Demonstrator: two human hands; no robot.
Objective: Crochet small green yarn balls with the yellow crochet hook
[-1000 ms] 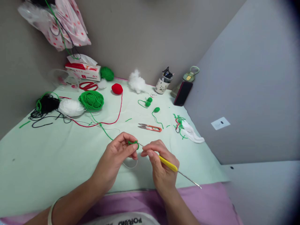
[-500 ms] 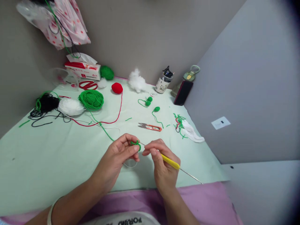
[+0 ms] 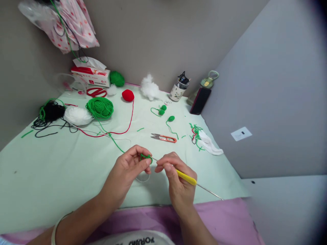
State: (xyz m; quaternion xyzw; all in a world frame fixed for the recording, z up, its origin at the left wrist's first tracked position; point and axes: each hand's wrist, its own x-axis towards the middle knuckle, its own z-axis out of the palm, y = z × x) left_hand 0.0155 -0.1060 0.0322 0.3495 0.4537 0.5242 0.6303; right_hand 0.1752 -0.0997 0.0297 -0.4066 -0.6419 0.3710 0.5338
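Observation:
Between the thumb and fingers of my left hand is a small piece of green crochet. My right hand is closed around the yellow handle of a crochet hook, whose metal tip reaches the green piece. The hook's other metal end sticks out toward the lower right. Green yarn runs from the left fingers back to a green yarn ball. A thin white strand loops below the left fingers. Beyond my hands lie orange thread snips. Small green crocheted balls and a green crocheted oval sit farther back.
White yarn, black yarn and a red yarn ball lie at the left. Behind them are red-handled scissors and a tissue box. White stuffing, a pen cup, a phone and yarn scraps are also there.
The green piece has shifted slightly and turned in my left fingers, its top edge now flatter. The hook tip stays at it; both hands have barely moved.

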